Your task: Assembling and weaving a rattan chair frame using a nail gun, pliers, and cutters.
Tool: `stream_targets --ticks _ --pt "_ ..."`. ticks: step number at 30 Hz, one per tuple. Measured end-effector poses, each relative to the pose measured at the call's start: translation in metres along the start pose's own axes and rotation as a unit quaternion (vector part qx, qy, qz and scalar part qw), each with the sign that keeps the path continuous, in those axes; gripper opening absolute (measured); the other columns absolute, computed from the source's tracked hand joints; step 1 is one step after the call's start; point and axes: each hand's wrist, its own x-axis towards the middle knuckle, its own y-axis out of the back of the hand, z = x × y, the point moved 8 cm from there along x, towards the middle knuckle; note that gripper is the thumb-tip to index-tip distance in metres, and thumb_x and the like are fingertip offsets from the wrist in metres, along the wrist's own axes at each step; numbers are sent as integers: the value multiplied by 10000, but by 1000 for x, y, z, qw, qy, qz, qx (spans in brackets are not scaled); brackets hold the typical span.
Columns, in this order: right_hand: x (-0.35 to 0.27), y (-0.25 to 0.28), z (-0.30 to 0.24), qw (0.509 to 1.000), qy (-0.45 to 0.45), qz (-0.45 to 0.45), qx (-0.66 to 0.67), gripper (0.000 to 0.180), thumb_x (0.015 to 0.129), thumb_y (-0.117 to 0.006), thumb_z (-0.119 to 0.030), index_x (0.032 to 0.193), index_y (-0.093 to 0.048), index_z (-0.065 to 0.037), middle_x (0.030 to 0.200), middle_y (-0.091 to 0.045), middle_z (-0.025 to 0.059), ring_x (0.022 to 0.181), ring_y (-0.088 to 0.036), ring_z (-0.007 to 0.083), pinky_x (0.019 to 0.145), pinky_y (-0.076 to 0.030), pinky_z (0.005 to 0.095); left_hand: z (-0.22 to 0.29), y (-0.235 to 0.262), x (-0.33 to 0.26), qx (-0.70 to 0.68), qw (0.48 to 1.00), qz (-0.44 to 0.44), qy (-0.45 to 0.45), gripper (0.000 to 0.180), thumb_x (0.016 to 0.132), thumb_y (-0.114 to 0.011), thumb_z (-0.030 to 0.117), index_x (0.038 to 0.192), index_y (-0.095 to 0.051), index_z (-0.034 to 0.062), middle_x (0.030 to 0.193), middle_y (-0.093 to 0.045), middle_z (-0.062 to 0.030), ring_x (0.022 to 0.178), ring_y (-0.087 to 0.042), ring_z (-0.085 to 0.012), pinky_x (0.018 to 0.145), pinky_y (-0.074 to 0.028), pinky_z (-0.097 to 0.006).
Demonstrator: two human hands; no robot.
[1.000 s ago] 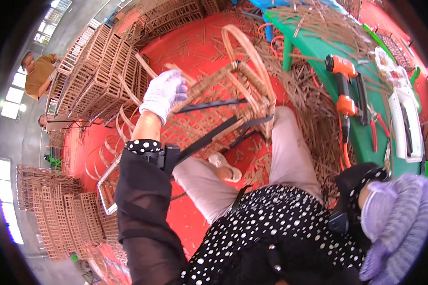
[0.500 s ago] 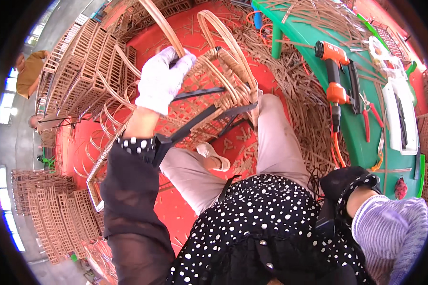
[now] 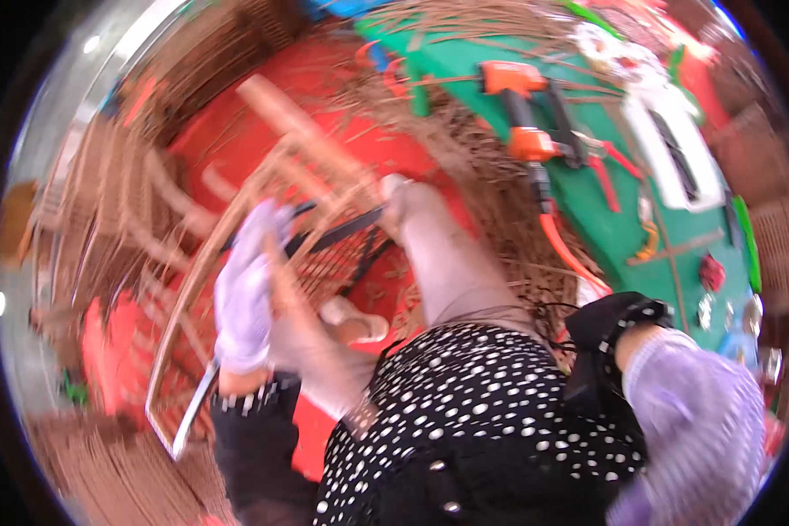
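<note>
My left hand [image 3: 247,294], in a pale lilac knit glove, is blurred by motion. Its fingers look stretched out along the side of a woven cane frame [image 3: 174,329]; whether they touch it I cannot tell. Dark flat bars [image 3: 351,230] cross the frame, and woven lattice [image 3: 331,270] shows beneath them. The frame's far end lies against my knee. Off to the lower right, beside my hip, is my right hand [image 3: 697,412] in a ribbed lilac glove. Its fingers are smeared, and whatever they may hold does not show.
On the green table [image 3: 579,215] at right lie an orange-and-black nail gun [image 3: 519,110] with an orange hose [image 3: 570,254], red-handled pliers [image 3: 603,180] and a white tray [image 3: 679,145]. Cane scraps [image 3: 491,171] litter the red floor. Lattice baskets [image 3: 96,219] stack at left.
My left hand has left the curved cane and come down and left along the frame. The view has shifted, so the table sits farther left and higher. My right hand stays by my hip.
</note>
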Motion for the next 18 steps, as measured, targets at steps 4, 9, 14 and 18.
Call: stream_targets --ticks 4,9,14,18 --pt "-71 87 -31 853 -147 190 -463 201 826 -558 -212 910 -624 -42 770 -604 53 654 -568 165 622 -479 299 -7 -21 -22 -177 981 52 64 566 882 -410 341 1306 -331 -25 1213 -486 -154 1057 -491 -220 887 -389 -344" --pt "-228 233 -126 520 -365 475 -609 203 878 -484 -163 927 -628 -27 764 -609 52 693 -569 155 640 -459 280 -32 -15 -64 -292 940 98 148 532 860 -468 356 1271 -406 23 1103 -539 -79 896 -510 -150 744 -418 -286" --pt "-292 283 -138 211 -620 162 -738 299 764 -559 -342 935 -640 -110 931 -601 178 875 -576 340 777 -458 392 -19 -26 -86 83 952 167 242 798 765 -425 639 1230 -409 -10 880 -551 -156 781 -499 -257 828 -395 -424" --pt "-299 291 -70 133 -707 62 -692 341 769 -542 -346 912 -629 -50 912 -612 204 860 -591 359 780 -459 417 -13 -41 -102 -103 955 98 262 304 795 -631 232 988 -554 10 786 -600 -51 542 -530 -102 487 -448 -228"
